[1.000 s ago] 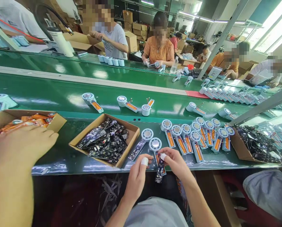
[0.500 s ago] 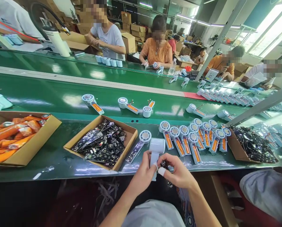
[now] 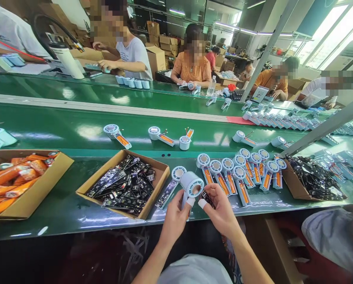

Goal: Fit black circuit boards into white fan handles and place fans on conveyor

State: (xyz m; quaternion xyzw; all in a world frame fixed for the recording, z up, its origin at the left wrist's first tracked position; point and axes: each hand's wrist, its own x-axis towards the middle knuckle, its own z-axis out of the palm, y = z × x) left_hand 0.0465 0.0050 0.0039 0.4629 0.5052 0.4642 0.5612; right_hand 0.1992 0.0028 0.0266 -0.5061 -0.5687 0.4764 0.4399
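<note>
Hands meet at the near edge of the green worktop (image 3: 76,205), just past our lap. Our left hand (image 3: 176,217) has its grip closed on a pale blue fan housing (image 3: 191,185), round head up and tilted toward us, handle running down behind the fingers. One left fingertip wears a white cot. Our right hand (image 3: 220,211) pinches a small dark circuit board (image 3: 206,198) between thumb and forefinger, also with a white cot on the thumb; the board sits right against the housing's neck, touching or nearly so, we cannot tell which.

Just left of the hands, an open cardboard box (image 3: 153,197) holds a heap of the same dark boards. One finished-looking unit (image 3: 171,185) lies flat between that box and the held housing. Right of the hands, a cluster of fan units (image 3: 241,173) with orange batteries showing lies fanned out in rows, heads away from us. Further right, a second box of boards (image 3: 297,189). Far left, a carton of orange battery packs (image 3: 31,197).

On the belt (image 3: 61,130) behind, three loose units lie well apart from each other. Across the line, other people sit at work at their own stations; their hands are well apart from ours.
</note>
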